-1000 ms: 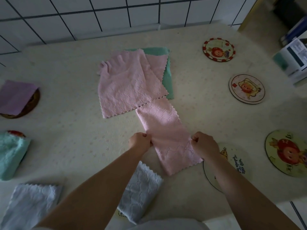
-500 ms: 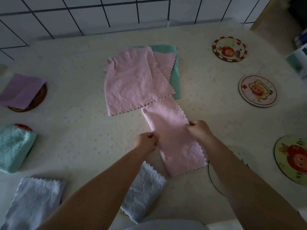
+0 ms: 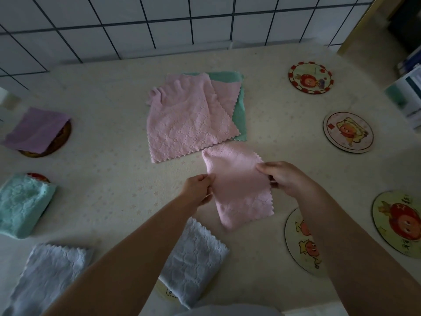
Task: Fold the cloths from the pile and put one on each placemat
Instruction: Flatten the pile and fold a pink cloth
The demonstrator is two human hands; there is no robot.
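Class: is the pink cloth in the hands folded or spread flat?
Folded: the pink cloth is a narrow doubled strip, held at its sides by left hand and right hand.

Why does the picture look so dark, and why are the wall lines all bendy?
Head view: the light is dim, so the table and pink cloth look grey and soft; the wide lens curves the wall tiles, most near the edges; the shelf items at the far right are blurred; no glare shows anywhere.
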